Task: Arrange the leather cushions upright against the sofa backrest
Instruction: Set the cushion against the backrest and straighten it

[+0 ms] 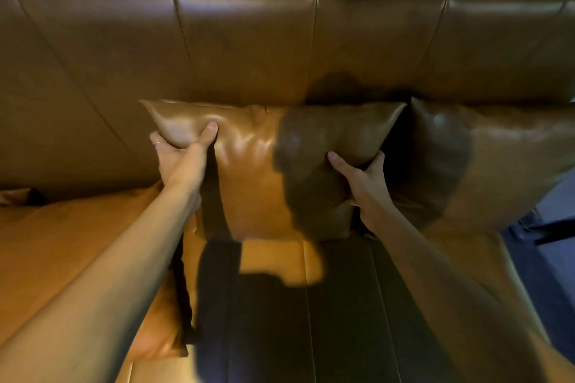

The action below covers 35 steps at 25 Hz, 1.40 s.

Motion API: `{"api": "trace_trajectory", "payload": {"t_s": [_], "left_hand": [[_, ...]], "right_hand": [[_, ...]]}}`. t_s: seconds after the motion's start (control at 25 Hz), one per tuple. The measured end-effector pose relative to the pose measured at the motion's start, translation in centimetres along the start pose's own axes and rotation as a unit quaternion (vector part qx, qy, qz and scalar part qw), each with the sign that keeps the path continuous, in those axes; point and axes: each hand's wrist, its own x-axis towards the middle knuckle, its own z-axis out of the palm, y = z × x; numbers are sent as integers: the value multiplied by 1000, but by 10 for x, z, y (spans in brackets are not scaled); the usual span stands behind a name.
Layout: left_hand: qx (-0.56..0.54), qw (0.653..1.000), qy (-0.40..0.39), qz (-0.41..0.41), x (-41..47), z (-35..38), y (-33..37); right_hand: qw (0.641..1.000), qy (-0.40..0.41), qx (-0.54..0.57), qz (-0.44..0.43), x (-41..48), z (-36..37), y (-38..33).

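Observation:
A tan leather cushion [258,165] stands upright in the middle of the sofa, against the backrest [242,40]. My left hand [183,152] grips its upper left corner, thumb pressed into the front. My right hand [361,183] holds its right edge, thumb on the front and fingers behind. A second leather cushion [485,162] stands upright just to the right, touching the first. A third cushion [161,329] lies flat on the seat under my left forearm, partly hidden.
The orange-brown sofa seat [77,242] stretches left and toward me, with my shadow over its middle. A small leather corner [18,196] shows at the far left by the backrest. Grey floor [544,246] lies beyond the sofa's right end.

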Motion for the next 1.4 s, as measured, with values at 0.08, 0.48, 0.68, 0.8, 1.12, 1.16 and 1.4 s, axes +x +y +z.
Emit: {"api": "trace_trajectory", "payload": {"t_s": [0.08,0.48,0.68,0.8,1.12,1.16,1.4], "left_hand": [[-7,1000,-3,6,2,-2,-4],[110,993,-43,26,-16,-21,0],[177,976,1,123,-67,-57,0],[177,969,30,167,-85,-87,7],[148,975,118,119,-60,-211,1],[151,974,126,112,-49,-230,-6],[190,972,138,-4,44,-316,-54]], "right_hand": [[1000,-6,-5,-3,1,1,3],[979,61,-192,-15,-17,17,-16],[882,64,-408,-226,-79,46,-28],[839,4,-445,-312,-119,80,-22],[831,-132,-427,-333,-175,181,30],[834,-145,-426,-320,-177,198,41],[907,-149,-393,-20,-162,302,99]]}}
